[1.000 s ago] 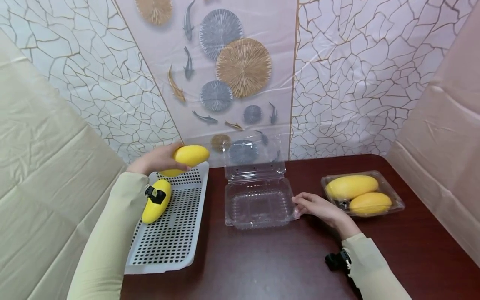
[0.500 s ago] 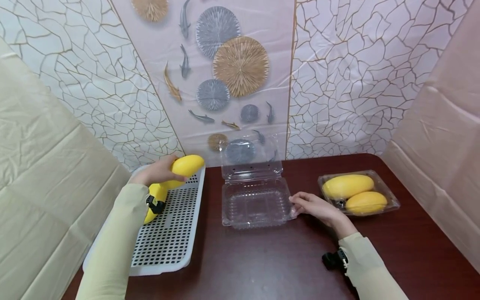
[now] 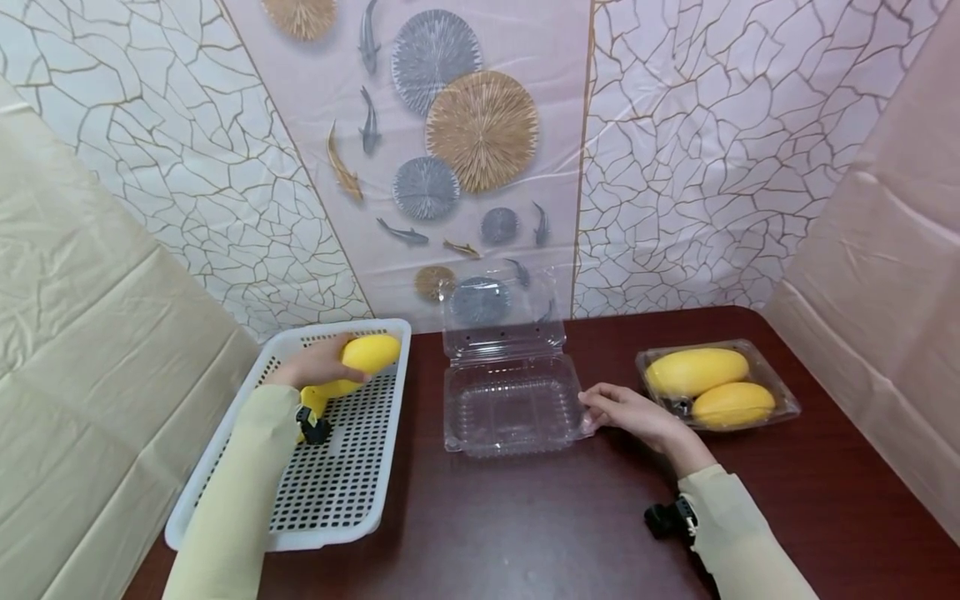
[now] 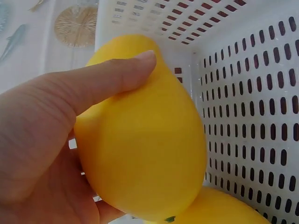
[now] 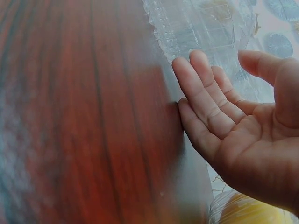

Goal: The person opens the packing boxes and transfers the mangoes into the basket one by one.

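Observation:
In the head view my left hand [image 3: 311,364] grips a yellow mango [image 3: 372,353] low over the back part of a white perforated basket [image 3: 375,492]. The left wrist view shows the thumb lying across this mango [image 4: 145,154], fingers behind it. A second mango [image 4: 229,210] lies in the basket just below, largely hidden by hand and wrist. My right hand [image 3: 630,417] touches the right edge of a clear plastic clamshell box [image 3: 517,408], whose lid [image 3: 502,321] stands up at the back. Its fingers [image 5: 198,91] look nearly straight beside the plastic, with the thumb apart.
Right of the right hand stands another clear box [image 3: 783,400] with two mangoes [image 3: 697,372] inside. Both boxes stand on a dark red-brown table [image 3: 525,525]. A patterned sheet [image 3: 480,217] hangs close behind, and beige cloth walls [image 3: 862,333] flank the table.
My left hand has lowered the mango toward the basket and moved slightly left. The right hand keeps its place at the open box; the view has shifted a little.

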The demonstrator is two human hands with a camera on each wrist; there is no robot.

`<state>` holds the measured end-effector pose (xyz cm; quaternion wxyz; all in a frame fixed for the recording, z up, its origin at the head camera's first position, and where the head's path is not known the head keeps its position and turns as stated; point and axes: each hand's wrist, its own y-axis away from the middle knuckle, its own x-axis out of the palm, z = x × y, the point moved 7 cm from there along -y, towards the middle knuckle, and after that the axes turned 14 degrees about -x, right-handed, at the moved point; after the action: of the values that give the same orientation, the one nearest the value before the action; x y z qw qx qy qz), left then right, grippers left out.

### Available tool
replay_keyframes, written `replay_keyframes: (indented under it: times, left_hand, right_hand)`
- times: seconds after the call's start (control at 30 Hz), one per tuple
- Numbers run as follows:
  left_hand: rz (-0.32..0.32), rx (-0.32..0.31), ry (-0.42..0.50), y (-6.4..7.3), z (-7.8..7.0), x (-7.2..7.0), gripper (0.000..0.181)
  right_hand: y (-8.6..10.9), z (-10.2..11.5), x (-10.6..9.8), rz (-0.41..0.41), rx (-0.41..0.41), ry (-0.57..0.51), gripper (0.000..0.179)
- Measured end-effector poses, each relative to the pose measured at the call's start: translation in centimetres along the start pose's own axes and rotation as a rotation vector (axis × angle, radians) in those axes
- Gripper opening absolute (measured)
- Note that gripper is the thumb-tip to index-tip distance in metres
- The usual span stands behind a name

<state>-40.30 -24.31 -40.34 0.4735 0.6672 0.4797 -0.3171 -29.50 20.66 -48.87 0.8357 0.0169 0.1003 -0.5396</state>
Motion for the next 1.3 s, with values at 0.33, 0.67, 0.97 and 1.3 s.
replay_keyframes:
  times: [0.33,0.67,0.97,1.3]
  left_hand:
    - [0.079,-0.095,-0.072,-0.6,0.1,3.4,0.096]
    - [0.058,-0.089,-0.059,-0.8,0.2,3.8,0.099]
    - [-0.002,-0.006,-0.022,0.1,-0.1,2.0,0.084]
    - [-0.036,0.031,0.006,1.3,-0.9,-0.5,0.07]
  right_hand:
    - [0.0,0.1,0.3,0.002,-0.003,-0.009,0.04]
    - [-0.1,-0.1,0.0,-0.016,0.017,0.007,0.038]
    - [-0.1,-0.1,0.3,-0.006,0.01,-0.006,0.038]
    - [-0.1,0.0,0.2,-0.008,0.006,-0.006,0.037]
